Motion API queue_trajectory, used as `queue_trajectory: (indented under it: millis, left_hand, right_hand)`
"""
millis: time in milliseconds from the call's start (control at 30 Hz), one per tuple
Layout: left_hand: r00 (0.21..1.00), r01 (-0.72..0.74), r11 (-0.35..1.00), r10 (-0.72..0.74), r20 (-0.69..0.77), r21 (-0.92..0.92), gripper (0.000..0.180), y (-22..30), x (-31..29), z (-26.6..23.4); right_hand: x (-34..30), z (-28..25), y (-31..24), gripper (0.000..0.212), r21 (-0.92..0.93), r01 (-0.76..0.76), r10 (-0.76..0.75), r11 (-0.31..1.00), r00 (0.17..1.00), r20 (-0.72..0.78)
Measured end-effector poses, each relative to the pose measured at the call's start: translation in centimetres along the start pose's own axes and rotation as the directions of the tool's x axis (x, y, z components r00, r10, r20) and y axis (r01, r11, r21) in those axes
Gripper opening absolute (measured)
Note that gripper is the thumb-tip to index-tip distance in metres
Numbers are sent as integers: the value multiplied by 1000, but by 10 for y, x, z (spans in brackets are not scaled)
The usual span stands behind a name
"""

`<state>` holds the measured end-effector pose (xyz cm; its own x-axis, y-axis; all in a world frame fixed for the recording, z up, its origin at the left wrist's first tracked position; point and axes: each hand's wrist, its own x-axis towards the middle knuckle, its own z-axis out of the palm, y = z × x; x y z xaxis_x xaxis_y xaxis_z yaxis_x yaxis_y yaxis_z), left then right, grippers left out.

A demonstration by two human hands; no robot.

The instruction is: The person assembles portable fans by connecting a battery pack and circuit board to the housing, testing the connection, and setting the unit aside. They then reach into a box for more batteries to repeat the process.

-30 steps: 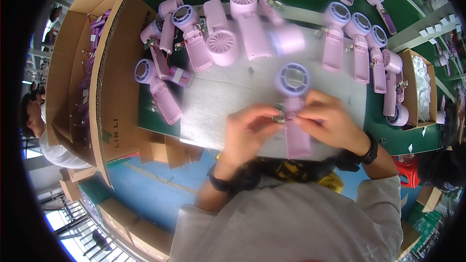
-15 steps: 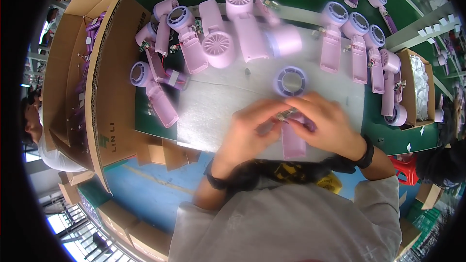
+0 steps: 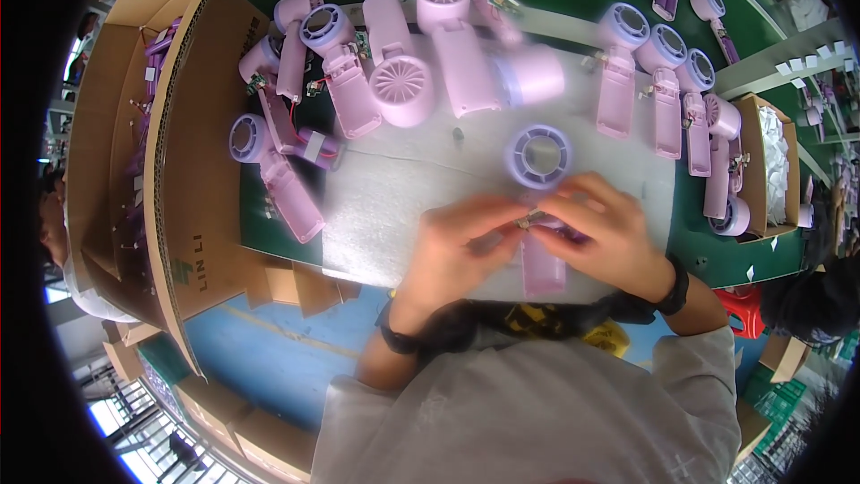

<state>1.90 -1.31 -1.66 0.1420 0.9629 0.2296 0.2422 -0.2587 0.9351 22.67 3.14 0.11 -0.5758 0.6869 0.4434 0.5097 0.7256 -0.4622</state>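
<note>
A pink handheld fan with a lilac ring [image 3: 513,158] lies before me on the white mat, its open handle shell [image 3: 544,271] pointing toward my body. Over the top of that handle, my left hand [image 3: 459,237] pinches a small circuit board [image 3: 530,219] between thumb and forefinger. My right hand [image 3: 602,231] closes on the same board from the other side. Under the right fingers shows part of something purple, mostly covered; its kind I cannot tell. Both fingertips partly hide the board.
Several pink fan bodies [image 3: 354,99] lie along the mat's far and left side, and more [image 3: 616,94] on the right. A large carton [image 3: 202,188] with purple parts stands at the left. A small box of white pieces [image 3: 772,161] is at the right. The mat [image 3: 385,206] covers the green table.
Both hands stay over the handle with the board between them; the fingers shift slightly. The whole view has moved a little.
</note>
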Motion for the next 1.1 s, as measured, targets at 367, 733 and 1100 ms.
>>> queue_trajectory:
  millis: [367,733,1100]
  left_hand:
    - [998,-63,997,63,2,47,33,0,1,2]
    - [989,-130,971,142,-49,199,32,1,-2,5]
    - [980,-172,961,189,-61,218,31,-1,0,7]
  right_hand:
    - [1,2,4,32,115,-44,40,992,999,33]
    - [2,-1,4,33,79,29,-31,996,999,25]
    - [3,2,7,36,40,44,-44,998,999,-3]
